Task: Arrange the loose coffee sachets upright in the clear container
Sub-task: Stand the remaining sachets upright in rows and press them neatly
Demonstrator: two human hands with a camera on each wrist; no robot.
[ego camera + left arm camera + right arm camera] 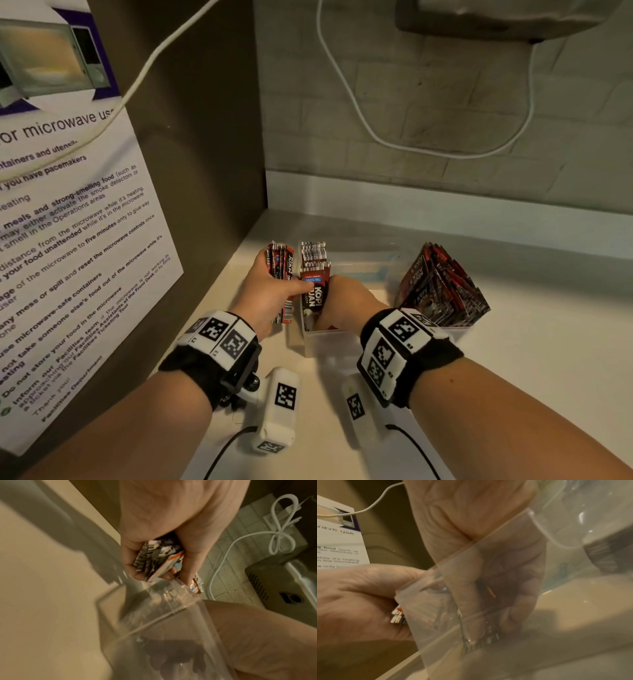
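A clear plastic container [329,342] stands on the white counter. My left hand [263,294] grips a stack of red-and-black coffee sachets [282,267] just left of the container; the same stack [157,558] shows between its fingers in the left wrist view. My right hand [346,298] reaches down inside the container and holds a bundle of sachets [315,287] standing upright against its left wall. Through the clear wall [471,601] the right fingers [513,609] curl round those sachets [481,641]. A second group of sachets [442,291] leans fanned at the container's right end.
A brown cabinet side with a microwave notice [68,240] stands close on the left. A white cable [428,147] hangs on the tiled back wall. A paper towel dispenser [496,20] hangs overhead. White counter [531,342] lies to the right.
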